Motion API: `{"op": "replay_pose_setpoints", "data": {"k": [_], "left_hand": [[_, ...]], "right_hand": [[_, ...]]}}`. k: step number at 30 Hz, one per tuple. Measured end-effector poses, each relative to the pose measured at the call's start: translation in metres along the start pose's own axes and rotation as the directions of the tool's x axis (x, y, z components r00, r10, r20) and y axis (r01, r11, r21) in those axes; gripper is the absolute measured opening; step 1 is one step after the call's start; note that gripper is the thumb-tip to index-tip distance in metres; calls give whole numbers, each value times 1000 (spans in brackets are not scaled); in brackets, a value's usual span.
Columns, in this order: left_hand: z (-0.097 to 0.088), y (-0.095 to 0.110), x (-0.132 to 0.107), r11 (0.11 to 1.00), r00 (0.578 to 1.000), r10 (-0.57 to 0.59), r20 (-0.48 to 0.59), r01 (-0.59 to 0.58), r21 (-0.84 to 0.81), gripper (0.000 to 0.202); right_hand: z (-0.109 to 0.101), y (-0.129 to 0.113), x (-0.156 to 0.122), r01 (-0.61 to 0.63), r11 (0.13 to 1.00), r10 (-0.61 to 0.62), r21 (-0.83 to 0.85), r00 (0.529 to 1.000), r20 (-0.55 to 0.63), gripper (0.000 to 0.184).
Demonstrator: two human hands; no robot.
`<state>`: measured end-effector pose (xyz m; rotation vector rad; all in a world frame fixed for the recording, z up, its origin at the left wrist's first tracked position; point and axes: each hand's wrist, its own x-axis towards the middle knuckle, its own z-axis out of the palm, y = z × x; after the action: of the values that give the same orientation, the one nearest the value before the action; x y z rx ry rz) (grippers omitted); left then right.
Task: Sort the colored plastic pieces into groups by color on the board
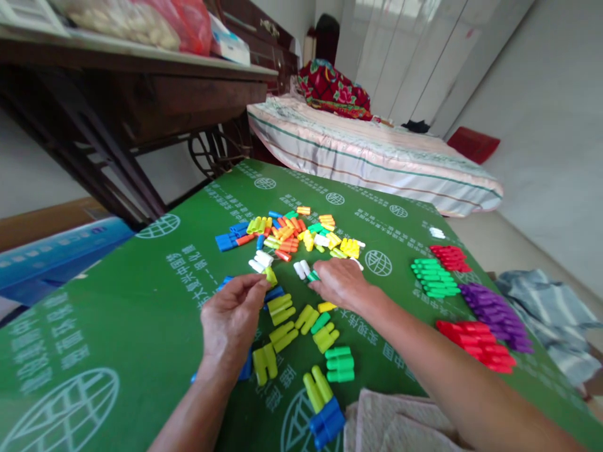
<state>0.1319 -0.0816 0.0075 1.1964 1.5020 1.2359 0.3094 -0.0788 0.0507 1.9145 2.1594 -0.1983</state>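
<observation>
My left hand (pixel 233 311) pinches a yellow-green plastic cap (pixel 270 276), shaped like a marker-pen cap, between thumb and fingertips. To its right, my right hand (pixel 342 282) is closed at the fingertips around a small green cap (pixel 313 276); the fingers partly hide it. Two white caps (pixel 300 270) lie touching or just beside those fingertips. Beyond both hands spreads a loose pile of orange caps (pixel 285 233), along with yellow, blue, white and green ones. Nearer to me lie groups of yellow-green caps (pixel 281 309), green caps (pixel 340 364) and blue caps (pixel 327 422).
Sorted rows of green caps (pixel 434 278), purple caps (pixel 495 316) and red caps (pixel 475 345) lie at the right of the green table (pixel 155 282). A folded cloth (pixel 396 422) rests at the near edge. Behind stand a bed (pixel 377 154) and a dark wooden desk (pixel 188 94).
</observation>
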Motion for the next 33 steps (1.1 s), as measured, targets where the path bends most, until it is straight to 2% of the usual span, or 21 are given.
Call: {"op": "replay_pose_setpoints", "data": {"k": [5, 11, 13, 15, 16, 18, 20, 25, 33], "left_hand": [[-1, -1, 4, 999, 1000, -23, -7, 23, 39, 33], [0, 0, 5, 998, 1000, -19, -2, 19, 52, 34], [0, 1, 5, 999, 999, -40, -3, 40, 36, 35], [1, 2, 4, 998, 999, -51, -10, 51, 29, 36], [1, 2, 4, 998, 998, -54, -12, 54, 26, 36], [0, 2, 5, 998, 999, -53, -11, 54, 22, 36], [0, 1, 5, 999, 999, -45, -5, 45, 21, 36], [1, 1, 4, 999, 999, -36, -14, 37, 39, 35], [1, 0, 5, 998, 999, -43, -6, 43, 54, 37]], "right_hand": [[-4, -6, 11, -65, 996, 64, 56, 998, 18, 33], [-6, -4, 1, -99, 987, 96, 126, 995, 31, 47], [-6, 0, -3, -22, 995, 23, 100, 1000, -8, 43], [-5, 5, -6, 132, 991, -130, 29, 989, -75, 28], [-3, 7, -6, 221, 975, -222, -17, 970, -103, 23], [0, 9, -6, 361, 927, -372, -101, 919, -128, 29], [4, 9, -5, 425, 893, -442, -148, 889, -117, 30], [7, 9, -1, 438, 881, -458, -179, 884, -92, 23], [1, 12, 4, 413, 894, -426, -171, 904, -45, 26]]}}
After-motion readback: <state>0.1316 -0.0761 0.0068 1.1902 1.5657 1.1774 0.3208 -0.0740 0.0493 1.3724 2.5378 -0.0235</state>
